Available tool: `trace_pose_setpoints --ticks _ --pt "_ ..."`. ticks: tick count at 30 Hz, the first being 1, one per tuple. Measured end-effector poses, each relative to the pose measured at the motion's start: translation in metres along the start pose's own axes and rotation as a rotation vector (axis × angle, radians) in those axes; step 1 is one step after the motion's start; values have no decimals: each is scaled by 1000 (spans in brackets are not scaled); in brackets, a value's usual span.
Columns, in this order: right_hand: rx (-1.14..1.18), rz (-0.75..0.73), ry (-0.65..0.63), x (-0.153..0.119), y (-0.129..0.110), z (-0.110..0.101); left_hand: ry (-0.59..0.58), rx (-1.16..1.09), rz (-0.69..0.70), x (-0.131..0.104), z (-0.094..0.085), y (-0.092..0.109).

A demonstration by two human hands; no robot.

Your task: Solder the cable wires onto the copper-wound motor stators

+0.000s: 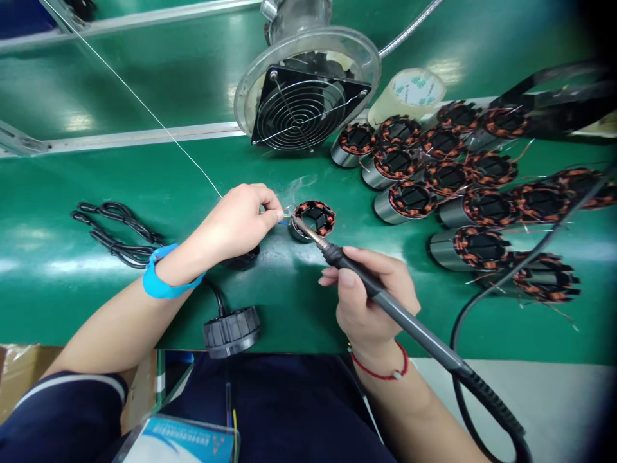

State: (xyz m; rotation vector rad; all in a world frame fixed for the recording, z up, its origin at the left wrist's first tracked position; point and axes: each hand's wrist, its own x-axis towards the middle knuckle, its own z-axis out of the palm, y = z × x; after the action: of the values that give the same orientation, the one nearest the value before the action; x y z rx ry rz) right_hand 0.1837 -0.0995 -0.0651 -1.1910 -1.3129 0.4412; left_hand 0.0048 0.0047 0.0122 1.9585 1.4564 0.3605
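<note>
My right hand (pixel 369 296) is wrapped round a soldering iron (pixel 409 325). Its metal tip touches or nearly touches the left rim of a copper-wound motor stator (pixel 329 222) standing on the green bench. At that same rim, my left hand (pixel 241 215) pinches thin wires; a blue lead (pixel 283 223) shows at the fingertips. A thin silvery solder wire (pixel 168 134) runs down from the upper left to behind this hand. Wispy smoke (pixel 299 186) rises above the joint. A dark round part (pixel 245 258) is partly hidden under my left wrist.
Several more wound stators (pixel 409 199) stand in rows at the right, loose wire ends sticking out. The iron's black cable (pixel 463 315) loops there. A fan in a round hood (pixel 299 119) hangs behind. Coiled black cables (pixel 120 231), a ribbed black cap (pixel 232 331) and a tape roll (pixel 409 96) lie around.
</note>
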Motion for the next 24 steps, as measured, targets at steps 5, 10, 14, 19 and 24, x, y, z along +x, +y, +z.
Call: trace_pose_setpoints --ticks 5,10,14,19,24 --pt "-4 8 2 0 0 0 -1 6 -15 0 0 -2" --pt "14 11 12 -1 -2 1 -7 8 -13 1 0 -2" --pt "56 -11 68 -1 3 2 -7 19 -10 1 -1 -2" --pt "30 -16 -53 7 3 4 0 21 -7 1 -1 -1" --pt "-70 -29 -48 14 -8 1 9 18 -7 0 -1 -2"
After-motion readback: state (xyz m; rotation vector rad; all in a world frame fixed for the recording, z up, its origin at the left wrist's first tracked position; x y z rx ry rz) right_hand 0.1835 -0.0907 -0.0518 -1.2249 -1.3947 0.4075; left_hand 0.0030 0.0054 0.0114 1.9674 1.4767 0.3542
